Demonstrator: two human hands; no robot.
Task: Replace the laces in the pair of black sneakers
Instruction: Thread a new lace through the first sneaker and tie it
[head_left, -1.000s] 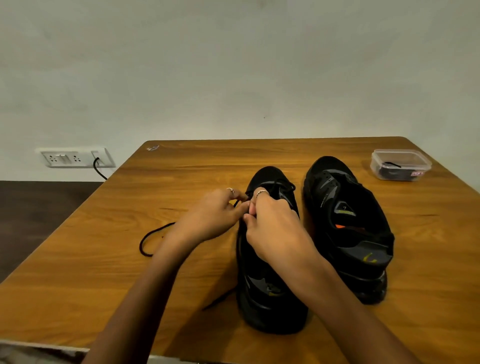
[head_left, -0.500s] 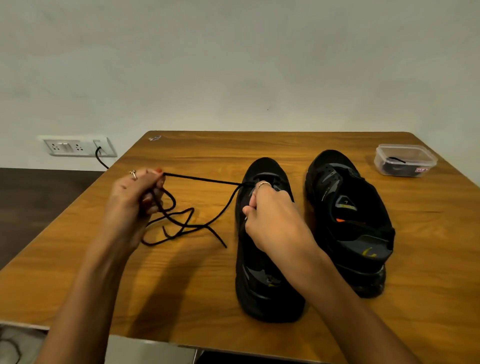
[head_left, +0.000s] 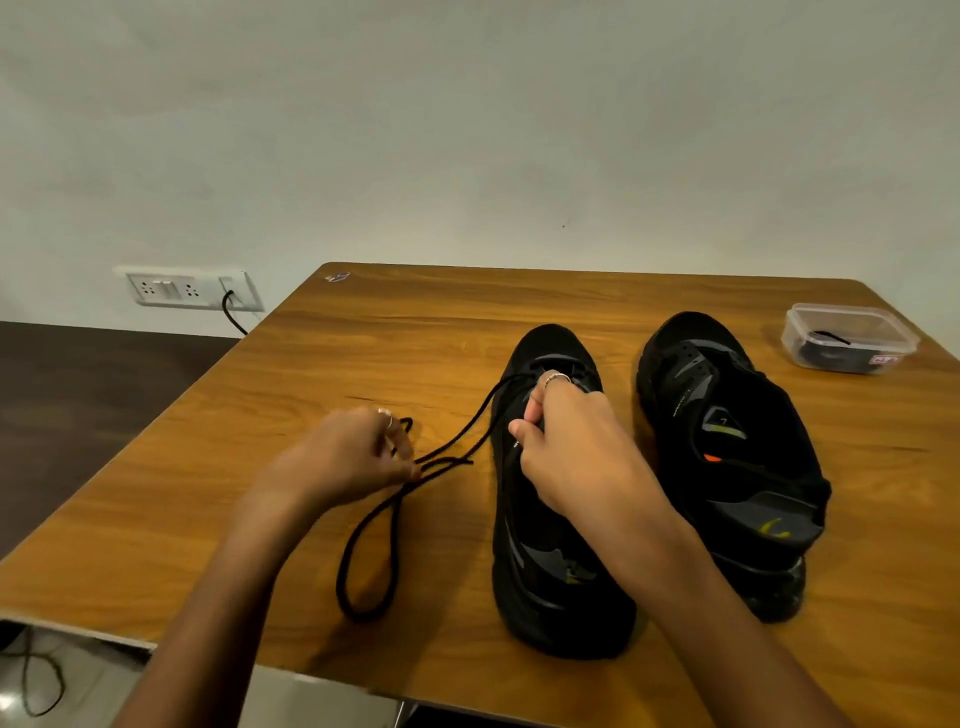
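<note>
On the table (head_left: 363, 322), the left hand (head_left: 348, 457) pinches the black lace (head_left: 462, 436) beside the left sneaker (head_left: 550, 519), while the right hand (head_left: 576, 452) grips its eyelet area. Unlacing seems underway; next, the lace must come free of the lowest eyelets.

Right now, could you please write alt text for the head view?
A left hand pinches a black lace running from the left sneaker, which the right hand grips. The unlaced right sneaker and a clear plastic container sit on the wooden table.
</note>
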